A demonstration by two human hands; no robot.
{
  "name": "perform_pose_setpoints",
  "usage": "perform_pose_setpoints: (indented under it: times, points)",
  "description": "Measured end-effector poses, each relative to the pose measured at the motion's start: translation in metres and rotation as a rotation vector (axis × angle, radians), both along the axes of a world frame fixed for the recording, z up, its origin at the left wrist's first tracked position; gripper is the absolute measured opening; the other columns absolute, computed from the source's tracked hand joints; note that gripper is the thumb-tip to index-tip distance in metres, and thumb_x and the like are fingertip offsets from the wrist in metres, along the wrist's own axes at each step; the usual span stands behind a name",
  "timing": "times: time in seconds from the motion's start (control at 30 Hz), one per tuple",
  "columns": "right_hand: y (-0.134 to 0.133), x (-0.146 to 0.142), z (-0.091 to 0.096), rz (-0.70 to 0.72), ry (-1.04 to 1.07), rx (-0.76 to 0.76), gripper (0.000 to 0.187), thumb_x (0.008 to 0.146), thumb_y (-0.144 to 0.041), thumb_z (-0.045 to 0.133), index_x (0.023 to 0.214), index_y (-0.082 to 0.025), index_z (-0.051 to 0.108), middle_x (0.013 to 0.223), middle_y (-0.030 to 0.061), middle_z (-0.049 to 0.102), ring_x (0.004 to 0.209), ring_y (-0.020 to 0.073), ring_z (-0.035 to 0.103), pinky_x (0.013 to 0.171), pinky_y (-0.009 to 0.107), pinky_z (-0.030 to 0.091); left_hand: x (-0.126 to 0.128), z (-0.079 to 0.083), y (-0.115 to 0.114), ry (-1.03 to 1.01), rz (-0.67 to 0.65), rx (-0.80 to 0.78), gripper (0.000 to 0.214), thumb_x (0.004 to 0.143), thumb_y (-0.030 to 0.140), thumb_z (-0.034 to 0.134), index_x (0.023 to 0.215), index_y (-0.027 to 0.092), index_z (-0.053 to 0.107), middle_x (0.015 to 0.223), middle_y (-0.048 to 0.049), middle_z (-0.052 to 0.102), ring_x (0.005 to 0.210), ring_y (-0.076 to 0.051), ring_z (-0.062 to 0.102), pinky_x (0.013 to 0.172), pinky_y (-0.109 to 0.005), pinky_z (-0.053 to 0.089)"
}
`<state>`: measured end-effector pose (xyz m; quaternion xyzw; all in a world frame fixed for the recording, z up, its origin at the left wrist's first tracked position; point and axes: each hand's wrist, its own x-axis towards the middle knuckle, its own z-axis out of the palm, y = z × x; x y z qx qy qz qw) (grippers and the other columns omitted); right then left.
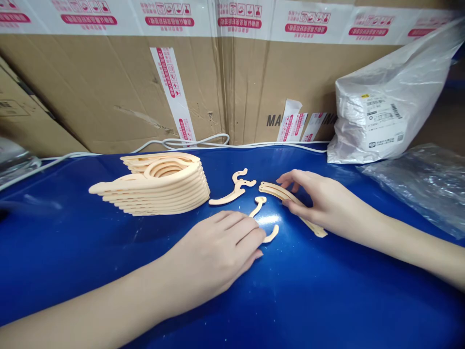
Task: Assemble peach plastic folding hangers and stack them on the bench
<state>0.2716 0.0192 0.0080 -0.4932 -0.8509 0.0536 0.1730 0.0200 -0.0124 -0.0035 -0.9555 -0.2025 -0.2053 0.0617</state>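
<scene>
My left hand (221, 252) is closed over a cream plastic hanger hook (258, 207), whose middle is hidden under the fingers; a curved end shows past the fingertips. My right hand (312, 196) has its thumb and fingers on either side of a pair of slim curved hanger arms (272, 189) lying close together on the blue table. Between the hands and a little farther back, more loose hanger pieces (232, 194) rest on the surface, one with a small hook shape. To the left stands a neat stack of cream folded hangers (163, 189).
Brown cardboard boxes (119, 87) with printed tape line the back of the blue table (345, 300). A white cable (196, 141) runs along their base. At the right are a white labelled plastic bag (381, 106) and crumpled clear plastic (428, 179).
</scene>
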Motion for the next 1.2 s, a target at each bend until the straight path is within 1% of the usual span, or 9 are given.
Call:
perform_pose_setpoints:
  times: [0.2,0.4,0.57,0.7,0.83,0.9,1.0,1.07,1.2]
  points:
    - [0.002,0.001,-0.005,0.176,0.063,-0.017,0.026,0.086,-0.018,0.053,0.112,-0.022,0.054,0.112,0.0058,0.065,0.098,0.0198,0.063,0.082,0.033,0.051,-0.002,-0.001,0.001,0.048,-0.037,0.133,0.018,0.095,0.011,0.048,0.101,0.011,0.064,0.088,-0.006,0.067,0.079,-0.021,0.063,0.067,-0.034,0.055]
    - [-0.011,-0.01,-0.003,0.344,0.159,0.069,0.039,0.093,-0.031,0.056,0.13,-0.02,0.049,0.123,0.0082,0.061,0.112,0.0187,0.058,0.091,0.031,0.049,-0.008,0.002,0.0,-0.106,-0.095,0.288,0.017,0.095,0.012,0.046,0.098,0.01,0.063,0.081,-0.0056,0.068,0.074,-0.018,0.061,0.066,-0.033,0.052]
    - [-0.019,-0.016,-0.001,0.487,0.005,0.159,0.039,0.097,-0.027,0.051,0.135,-0.018,0.048,0.131,0.0088,0.059,0.117,0.018,0.054,0.096,0.033,0.042,-0.012,0.002,-0.015,-0.196,-0.051,0.421,0.023,0.095,0.008,0.045,0.097,0.018,0.066,0.093,0.0017,0.071,0.075,-0.016,0.056,0.058,-0.032,0.045]
    - [-0.025,-0.019,0.0,0.526,0.013,0.196,0.031,0.099,-0.026,0.048,0.128,-0.016,0.055,0.116,0.0076,0.067,0.106,0.017,0.058,0.09,0.034,0.042,-0.011,-0.002,-0.024,-0.249,-0.037,0.446,0.022,0.091,0.01,0.056,0.078,0.025,0.066,0.095,0.0083,0.069,0.077,-0.015,0.052,0.059,-0.032,0.044]
    - [-0.025,-0.017,0.006,0.473,0.021,0.226,0.02,0.098,-0.025,0.048,0.106,-0.018,0.065,0.102,0.0071,0.066,0.094,0.0185,0.058,0.081,0.035,0.042,-0.011,-0.001,-0.018,-0.263,-0.047,0.383,0.018,0.092,0.015,0.058,0.078,0.023,0.066,0.1,0.007,0.071,0.079,-0.014,0.056,0.058,-0.031,0.044]
    - [-0.021,-0.013,0.01,0.401,0.053,0.284,0.019,0.096,-0.025,0.05,0.098,-0.018,0.067,0.099,0.0083,0.061,0.089,0.0193,0.056,0.077,0.035,0.042,-0.012,0.002,-0.012,-0.284,-0.056,0.331,0.012,0.092,0.016,0.059,0.093,0.023,0.069,0.099,0.0045,0.071,0.079,-0.014,0.059,0.06,-0.029,0.046]
    - [-0.011,-0.005,0.014,0.269,0.161,0.328,0.016,0.094,-0.026,0.053,0.094,-0.018,0.066,0.089,0.0061,0.055,0.082,0.0182,0.053,0.071,0.033,0.042,-0.011,0.004,-0.005,-0.29,-0.076,0.272,0.026,0.092,0.013,0.058,0.114,0.023,0.066,0.09,0.0019,0.069,0.068,-0.011,0.057,0.062,-0.025,0.047]
    - [-0.006,-0.002,0.014,0.184,0.278,0.246,0.014,0.093,-0.029,0.055,0.088,-0.019,0.064,0.08,0.0025,0.054,0.074,0.0159,0.052,0.066,0.03,0.041,-0.008,0.004,-0.002,-0.219,-0.075,0.246,0.025,0.093,0.015,0.056,0.115,0.019,0.065,0.085,0.0004,0.066,0.066,-0.011,0.054,0.062,-0.025,0.047]
    - [-0.005,-0.004,0.009,0.064,0.485,-0.065,0.023,0.092,-0.041,0.056,0.082,-0.021,0.061,0.077,0.0001,0.059,0.071,0.0152,0.054,0.063,0.03,0.041,-0.003,0.002,0.0,-0.065,0.007,0.113,0.022,0.095,0.033,0.056,0.104,0.019,0.069,0.082,-0.0005,0.063,0.071,-0.015,0.057,0.061,-0.027,0.048]
